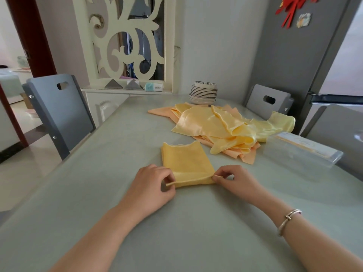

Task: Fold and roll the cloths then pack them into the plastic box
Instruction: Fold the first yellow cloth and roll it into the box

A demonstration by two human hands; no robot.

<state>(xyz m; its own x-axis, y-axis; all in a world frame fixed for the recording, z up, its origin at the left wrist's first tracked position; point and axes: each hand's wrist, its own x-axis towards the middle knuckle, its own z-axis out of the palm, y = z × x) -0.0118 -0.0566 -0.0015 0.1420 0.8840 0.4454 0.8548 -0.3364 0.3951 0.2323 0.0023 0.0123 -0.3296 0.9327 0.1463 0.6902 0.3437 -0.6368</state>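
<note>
Two bare hands work at the lower centre of the frame, one at each near corner of a folded yellow cloth that lies flat on the table. At the cloth's lower left corner the left hand pinches the hem between thumb and curled fingers; at the lower right corner the right hand pinches it the same way. A metal bracelet sits on the right wrist. Right of centre, beyond the folded piece, lies a loose heap of yellow and orange cloths, and the clear plastic box stands at the right edge of the table, just beside the heap. Behind the heap is a stack of bowls. Pale grey-green covers the tabletop. Grey chairs stand at the left and at the upper right. A white carved screen fills the upper middle, and a grey refrigerator with red paper decoration stands at the upper right. On the ledge under the screen a small packet reads "COTTON".
</note>
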